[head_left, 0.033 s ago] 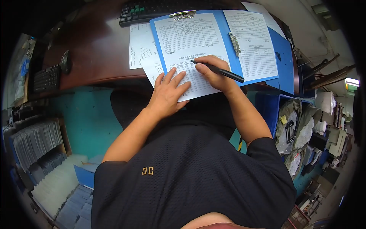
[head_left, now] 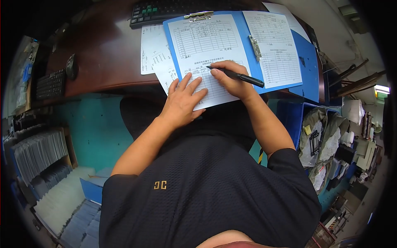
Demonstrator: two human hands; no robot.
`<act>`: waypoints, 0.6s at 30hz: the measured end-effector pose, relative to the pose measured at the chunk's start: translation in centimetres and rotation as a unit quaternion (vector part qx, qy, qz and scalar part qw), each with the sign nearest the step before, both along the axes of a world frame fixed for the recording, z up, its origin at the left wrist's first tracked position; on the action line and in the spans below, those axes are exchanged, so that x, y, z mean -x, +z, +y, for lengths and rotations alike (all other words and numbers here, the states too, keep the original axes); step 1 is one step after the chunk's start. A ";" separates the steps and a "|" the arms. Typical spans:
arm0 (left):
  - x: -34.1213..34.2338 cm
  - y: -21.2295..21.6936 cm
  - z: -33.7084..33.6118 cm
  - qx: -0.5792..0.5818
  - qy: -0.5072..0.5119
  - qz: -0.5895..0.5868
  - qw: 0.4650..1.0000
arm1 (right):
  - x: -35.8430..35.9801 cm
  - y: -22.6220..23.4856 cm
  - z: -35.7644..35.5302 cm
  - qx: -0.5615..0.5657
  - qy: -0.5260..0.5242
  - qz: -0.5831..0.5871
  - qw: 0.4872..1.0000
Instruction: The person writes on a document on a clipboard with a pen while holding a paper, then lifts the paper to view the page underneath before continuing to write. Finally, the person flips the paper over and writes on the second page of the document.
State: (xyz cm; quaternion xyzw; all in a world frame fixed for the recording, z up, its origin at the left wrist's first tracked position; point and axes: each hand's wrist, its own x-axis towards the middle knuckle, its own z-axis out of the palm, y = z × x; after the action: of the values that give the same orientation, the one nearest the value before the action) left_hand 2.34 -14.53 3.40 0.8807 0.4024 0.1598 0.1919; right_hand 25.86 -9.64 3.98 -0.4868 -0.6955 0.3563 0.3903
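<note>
My right hand (head_left: 233,82) grips a black pen (head_left: 250,79), its tip touching the upper part of a printed table on a white form (head_left: 209,53). Fingers spread, my left hand (head_left: 182,101) lies flat on the lower left of that form. The form rests on a blue clipboard folder (head_left: 241,31), under a metal clip (head_left: 198,16) at its top edge. On the folder's right half, more filled-in forms (head_left: 283,70) lie beside a second metal clip (head_left: 255,48). My right hand covers part of the table being written on.
Loose handwritten sheets (head_left: 149,53) stick out left of the folder on the dark wooden desk (head_left: 103,49). A black keyboard (head_left: 142,16) sits behind it; a mouse (head_left: 71,67) and another keyboard (head_left: 50,84) are far left. Blue bins (head_left: 291,120) stand below the desk at right.
The pen and my right hand have shifted very slightly. My left hand stays where it was on the form.
</note>
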 end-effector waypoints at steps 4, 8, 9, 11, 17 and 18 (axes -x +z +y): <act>0.0 0.4 0.2 0.009 -0.003 0.008 1.000 | 0.3 -1.5 0.0 0.066 -0.035 0.008 0.997; 0.0 0.4 0.5 0.016 -0.007 0.009 1.000 | 0.5 -0.9 0.0 0.061 -0.024 -0.024 0.998; 0.0 0.4 0.5 0.016 -0.009 0.004 1.000 | 0.5 -0.8 -0.1 0.049 -0.020 -0.036 0.998; 0.0 0.4 0.4 0.018 -0.008 0.002 1.000 | 0.6 -0.7 -0.1 0.039 -0.016 -0.048 0.998; 0.0 0.4 0.5 0.020 -0.008 0.002 1.000 | 0.6 -0.9 0.0 0.005 0.009 -0.064 0.998; -0.1 0.4 0.6 0.020 -0.008 0.001 1.000 | 0.6 -1.0 0.0 0.011 -0.002 -0.051 0.999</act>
State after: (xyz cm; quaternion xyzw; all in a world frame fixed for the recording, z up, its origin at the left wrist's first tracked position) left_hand 2.39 -13.97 3.76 0.8800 0.3990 0.1493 0.2103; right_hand 25.30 -9.65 2.99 -0.5098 -0.7097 0.3377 0.3499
